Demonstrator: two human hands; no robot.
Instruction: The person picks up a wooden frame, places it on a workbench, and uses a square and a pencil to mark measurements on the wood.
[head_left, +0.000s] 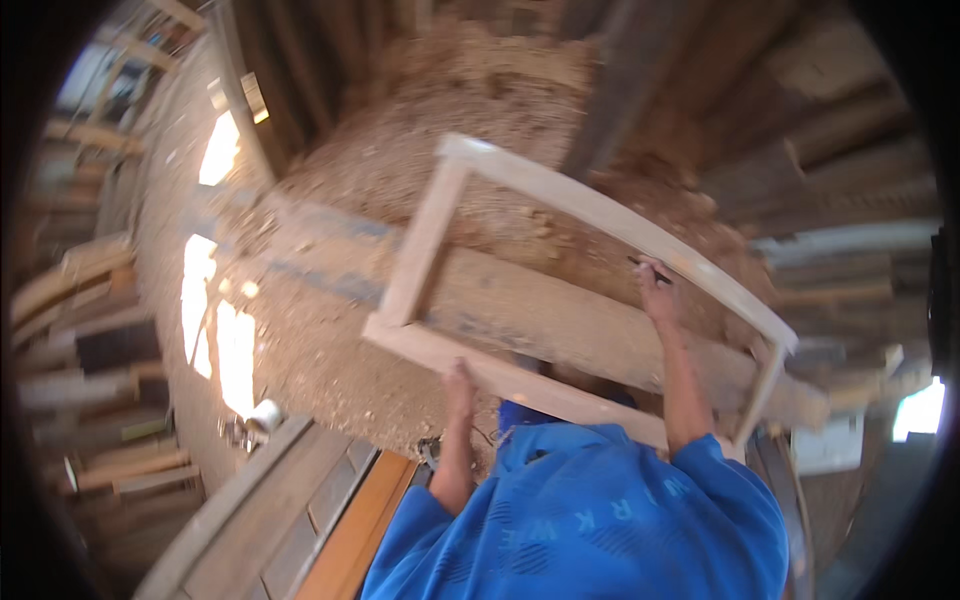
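A rectangular frame of pale wood [425, 240] is tilted in front of my body, its open middle showing the ground behind. My left hand [460, 388] grips the frame's near rail toward its left end. My right arm reaches across the opening. Close to the inner side of the far rail, my right hand [655, 283] is closed on a slim dark pencil-like stick [662, 277]. Blur hides whether the right hand also touches the rail.
A thick timber beam [330, 238] lies across the ground beyond me, among sawdust and shavings [450, 95]. Dark upright boards [310, 70] stand at the back. Stacked lumber [840, 170] fills the right side, with more wood pieces [90, 390] at left. Panelled woodwork [270, 510] lies near left.
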